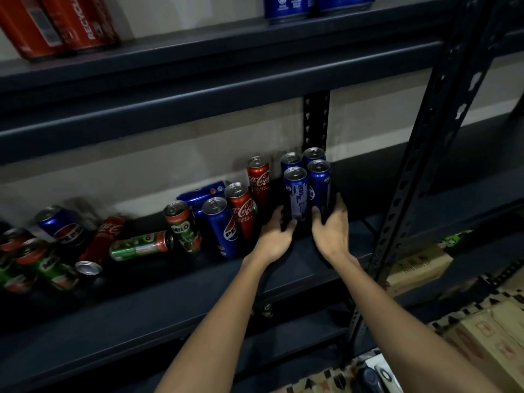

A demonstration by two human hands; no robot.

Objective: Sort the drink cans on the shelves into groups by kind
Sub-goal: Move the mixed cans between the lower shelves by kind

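Several tall blue Pepsi cans stand grouped at the right end of the dark shelf (pixel 283 268). My left hand (pixel 276 236) grips the front left blue can (pixel 296 194) near its base. My right hand (pixel 331 231) grips the front right blue can (pixel 319 185). Two more blue cans (pixel 302 158) stand behind them. To the left stand two red Coca-Cola cans (pixel 242 208), another Pepsi can (pixel 222 225) and a green Milo can (pixel 184 225). Further left, Pepsi, Coca-Cola and Milo cans (pixel 141 245) lie and stand mixed.
A black slotted upright post (pixel 425 154) rises just right of my hands. The shelf above carries red cans (pixel 56 21) at left and blue cans (pixel 286 7) at right. Cardboard boxes (pixel 416 268) sit lower right on a patterned floor.
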